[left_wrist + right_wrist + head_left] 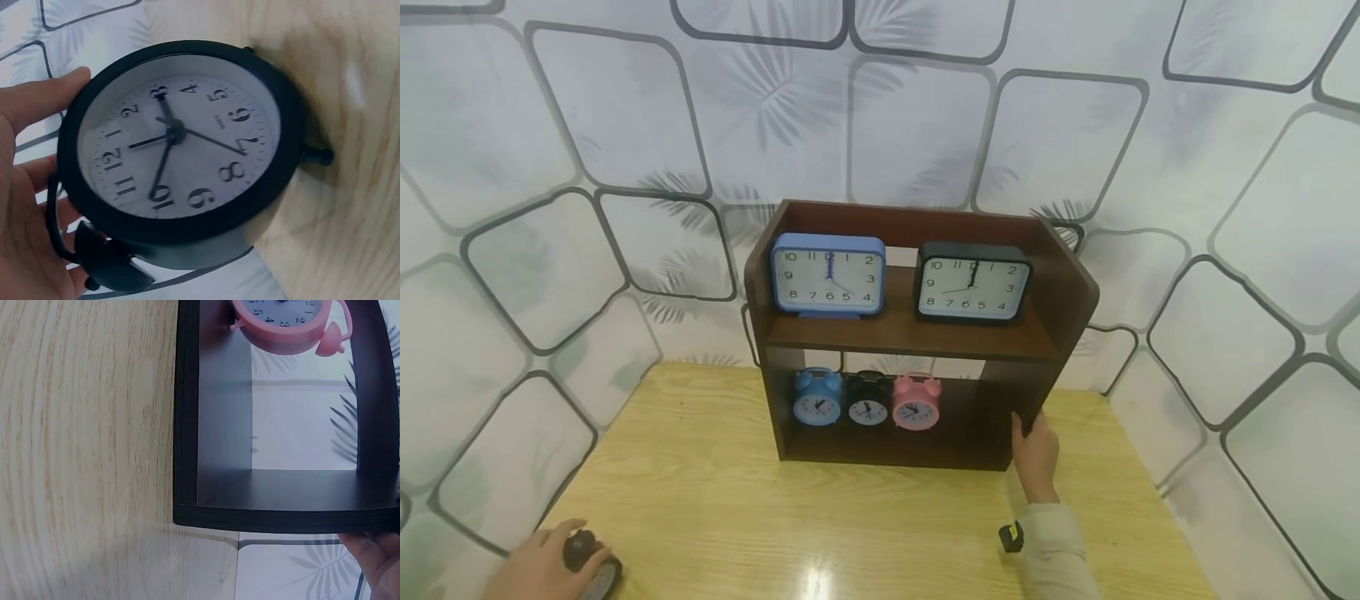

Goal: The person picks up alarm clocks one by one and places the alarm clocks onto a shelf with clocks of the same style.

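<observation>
While the left hand [538, 567] curls round a black alarm clock [178, 153] at the table's [737, 508] near left corner, the right hand [1036, 454] rests, fingers straight, against the shelf's [917, 333] right side; it holds two square clocks above, three small ones below.

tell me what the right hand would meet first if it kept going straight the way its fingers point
The right hand points up and away, and its fingers already touch the right side panel of the brown shelf. Going straight on, it would likely meet that panel first; depth past it is unclear.
</observation>
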The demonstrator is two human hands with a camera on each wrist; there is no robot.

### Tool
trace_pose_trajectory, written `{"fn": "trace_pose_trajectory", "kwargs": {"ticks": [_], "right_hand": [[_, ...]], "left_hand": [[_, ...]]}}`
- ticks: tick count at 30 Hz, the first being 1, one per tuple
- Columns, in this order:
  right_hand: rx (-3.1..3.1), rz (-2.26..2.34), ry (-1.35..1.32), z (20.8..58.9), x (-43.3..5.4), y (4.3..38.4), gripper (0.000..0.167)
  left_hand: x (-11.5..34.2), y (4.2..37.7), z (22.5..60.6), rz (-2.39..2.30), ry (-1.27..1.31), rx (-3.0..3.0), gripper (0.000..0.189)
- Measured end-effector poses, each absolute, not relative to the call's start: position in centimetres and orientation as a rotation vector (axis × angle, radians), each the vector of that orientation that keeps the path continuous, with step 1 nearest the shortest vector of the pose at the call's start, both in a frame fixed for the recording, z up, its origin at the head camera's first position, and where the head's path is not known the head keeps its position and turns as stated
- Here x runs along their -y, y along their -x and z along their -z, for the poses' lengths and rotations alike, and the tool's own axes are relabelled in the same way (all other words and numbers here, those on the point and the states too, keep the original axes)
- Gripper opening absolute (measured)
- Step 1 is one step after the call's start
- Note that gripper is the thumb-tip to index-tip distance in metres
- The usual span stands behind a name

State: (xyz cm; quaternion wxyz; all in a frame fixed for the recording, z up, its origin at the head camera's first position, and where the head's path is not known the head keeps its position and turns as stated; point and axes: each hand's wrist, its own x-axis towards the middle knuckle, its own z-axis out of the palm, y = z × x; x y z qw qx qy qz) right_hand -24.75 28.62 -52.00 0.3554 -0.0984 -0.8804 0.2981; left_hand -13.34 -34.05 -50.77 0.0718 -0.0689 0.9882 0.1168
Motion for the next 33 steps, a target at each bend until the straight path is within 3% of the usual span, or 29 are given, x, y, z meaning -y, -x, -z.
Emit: {"fn": "trace_pose_trajectory", "kwargs": {"ticks": [14,33], "right_hand": [[2.267,-0.781,0.247,52.0,-28.7,24.8,0.026],[2.291,-0.789,0.289,52.0,-28.6,24.9,0.026]], "left_hand": [[33.1,13.8,50.5,-0.453,0.126,-2.972,0.068],[27.8,15.6,50.1,-0.516,-0.010,-3.256,0.050]]}}
